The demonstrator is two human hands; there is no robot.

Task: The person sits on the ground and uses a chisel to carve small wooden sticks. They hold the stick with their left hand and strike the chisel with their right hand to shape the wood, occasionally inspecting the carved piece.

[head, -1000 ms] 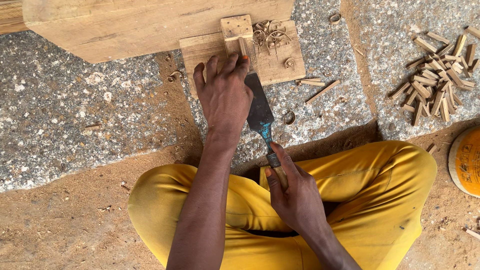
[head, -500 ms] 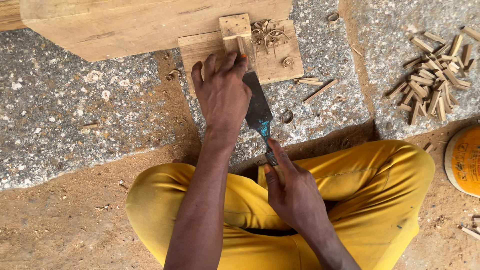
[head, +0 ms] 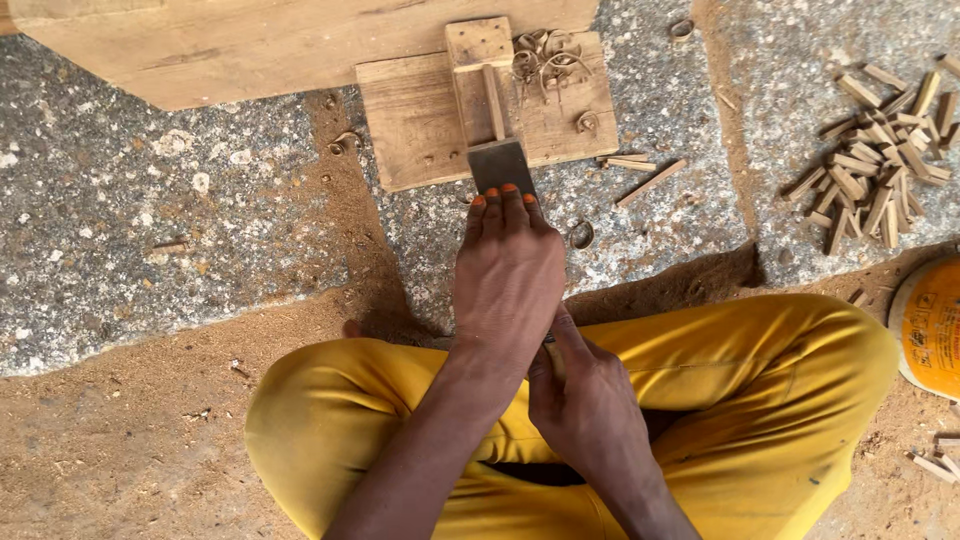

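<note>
A wide steel chisel blade point(head: 502, 165) rests flat on a small wooden board point(head: 420, 120), its edge against a thin wooden strip point(head: 494, 100) that butts a square stop block point(head: 478, 42). My left hand point(head: 508, 270) lies flat over the blade, fingertips pressing its back. Behind it, over my lap, my right hand point(head: 588, 410) is closed round the chisel handle, which is mostly hidden. Curled shavings point(head: 548, 50) lie on the board beside the strip.
A large timber plank point(head: 270, 45) crosses the top. A pile of several short wooden pegs point(head: 880, 180) lies at the right on the stone slab point(head: 150, 220). An orange-yellow lid point(head: 930, 325) sits at the right edge. My yellow-trousered legs point(head: 760, 390) are crossed on sawdust.
My left hand left the strip and moved back to lie flat on the blade. The chisel swung from angled at the right to straight behind the strip.
</note>
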